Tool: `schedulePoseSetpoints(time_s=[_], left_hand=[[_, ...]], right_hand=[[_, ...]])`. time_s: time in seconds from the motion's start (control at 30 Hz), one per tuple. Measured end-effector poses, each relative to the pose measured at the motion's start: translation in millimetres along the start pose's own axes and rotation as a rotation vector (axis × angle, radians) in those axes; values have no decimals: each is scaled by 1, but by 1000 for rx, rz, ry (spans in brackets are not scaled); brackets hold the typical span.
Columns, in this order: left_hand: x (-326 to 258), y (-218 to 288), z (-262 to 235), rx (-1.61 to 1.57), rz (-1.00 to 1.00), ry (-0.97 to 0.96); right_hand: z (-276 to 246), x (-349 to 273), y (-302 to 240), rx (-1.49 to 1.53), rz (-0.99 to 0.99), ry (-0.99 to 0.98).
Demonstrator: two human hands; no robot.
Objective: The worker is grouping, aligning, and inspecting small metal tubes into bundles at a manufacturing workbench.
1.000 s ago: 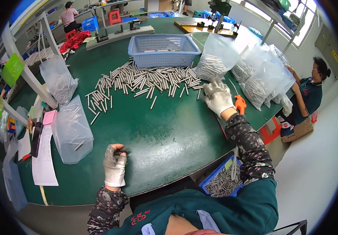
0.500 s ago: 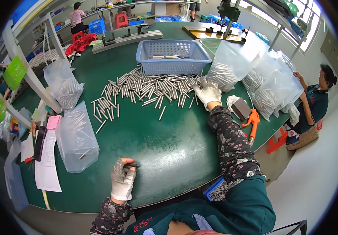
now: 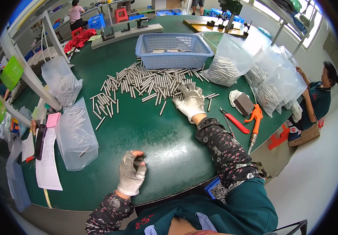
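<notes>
A loose heap of plain metal pins (image 3: 137, 82) lies on the green table in front of a blue perforated basket (image 3: 173, 58). At the heap's right edge rests my gloved right hand (image 3: 189, 101), palm down, its fingers reaching over the pins; what lies under them is partly hidden. My gloved left hand (image 3: 131, 174) hovers near the table's front edge, loosely curled. A gap shows between its thumb and fingers, and I see nothing held there. Inside the basket are several more pins (image 3: 169, 51). A few stray pins lie just right of my right hand.
Clear bags of pins (image 3: 225, 66) crowd the right side; more bags (image 3: 77, 133) stand left. Red-handled pliers (image 3: 237, 123), an orange air gun (image 3: 256, 117) and a dark block (image 3: 243, 105) lie at right. A co-worker (image 3: 319, 94) is beyond the table's right side.
My right hand has slid left and nearer to me along the heap, uncovering the pliers and some pins. My left hand has shifted slightly right and up.
</notes>
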State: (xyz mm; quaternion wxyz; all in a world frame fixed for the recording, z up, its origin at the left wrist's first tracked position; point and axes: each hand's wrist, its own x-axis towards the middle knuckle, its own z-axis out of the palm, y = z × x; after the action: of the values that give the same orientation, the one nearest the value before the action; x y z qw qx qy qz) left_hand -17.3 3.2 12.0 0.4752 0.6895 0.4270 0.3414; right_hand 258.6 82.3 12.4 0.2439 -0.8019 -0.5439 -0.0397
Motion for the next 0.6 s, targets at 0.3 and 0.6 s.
schedulePoseSetpoints(time_s=[0.3,0.6], left_hand=[[102,6,24,726,527,-16],[114,18,51,1032,463,-270]], right_hand=[[2,-45,-38,233,-252,-62],[-20,51,35,47,-89,258]])
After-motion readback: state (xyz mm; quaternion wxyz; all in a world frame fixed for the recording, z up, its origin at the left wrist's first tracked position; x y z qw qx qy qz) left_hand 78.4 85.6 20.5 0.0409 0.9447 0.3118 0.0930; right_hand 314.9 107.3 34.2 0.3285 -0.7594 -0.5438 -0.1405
